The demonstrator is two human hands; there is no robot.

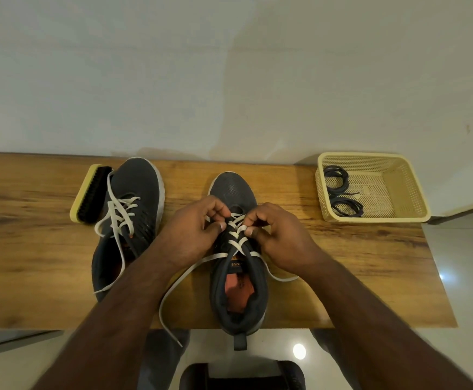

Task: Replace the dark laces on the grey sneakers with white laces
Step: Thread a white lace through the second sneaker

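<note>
Step in hand: tightening and evening the white lace (236, 235) across the eyelet rows of the near sneaker (238, 277), which stands upright at the front middle of the tabletop (342, 263), toe pointing away from the person.
Left hand (198, 229): fingers curled, thumb and forefinger seeming to pinch a crossing on the left edge of the lacing; the exact contact is partly hidden by the knuckles.
Right hand (274, 235): fingers curled too, pinching a lace loop at the right eyelet row.
How to do it well: judged from the slack, work row by row from toe to tongue, pull both sides equally, keep the flat lace untwisted, and steady the shoe so it does not slide. The left free end hangs over the tabletop edge and looks longer than the right one, so the ends probably need balancing before tying.
Risk: a hard tug on one side could draw the short end back through its eyelet.
Sneakers: two, both grey; the far sneaker (129, 220) lies to the left, already carrying a white lace, untied.
White laces: two, one per shoe.
Dark laces (341, 192): two coiled bundles, in the basket.
Basket (404, 164): one, cream, at the right rear of the tabletop.
Brush (91, 192): one, touching the far sneaker's left side.
</note>
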